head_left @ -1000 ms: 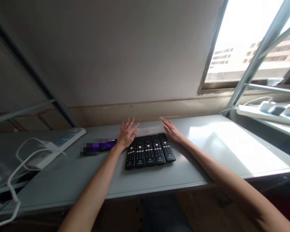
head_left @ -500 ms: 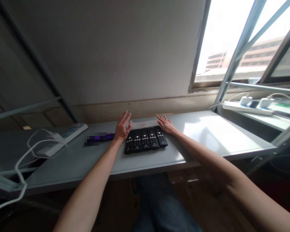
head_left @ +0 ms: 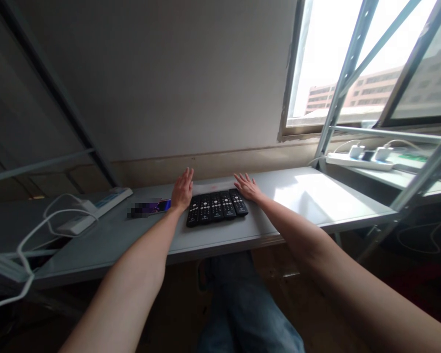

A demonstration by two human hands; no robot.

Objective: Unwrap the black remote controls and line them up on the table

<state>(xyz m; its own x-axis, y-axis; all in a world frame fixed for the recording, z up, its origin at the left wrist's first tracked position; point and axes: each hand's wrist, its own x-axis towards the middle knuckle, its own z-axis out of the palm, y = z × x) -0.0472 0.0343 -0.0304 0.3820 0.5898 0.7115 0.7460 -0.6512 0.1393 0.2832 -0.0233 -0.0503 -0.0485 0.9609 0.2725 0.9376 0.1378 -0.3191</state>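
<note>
Several black remote controls lie side by side in a row on the grey table, buttons up. My left hand rests flat at the row's left end, fingers stretched out and together, touching the leftmost remote's edge. My right hand lies at the row's right far corner, fingers spread and flat. Neither hand holds anything.
A phone with a lit screen lies left of my left hand. A white power strip with cables sits further left. Another power strip with plugs is on the right shelf by the window. Metal rack posts stand at the right.
The view has pulled back and tilted down, showing my legs. My left hand's fingers have closed together and flattened beside the remotes; the right hand stays at the right end.
</note>
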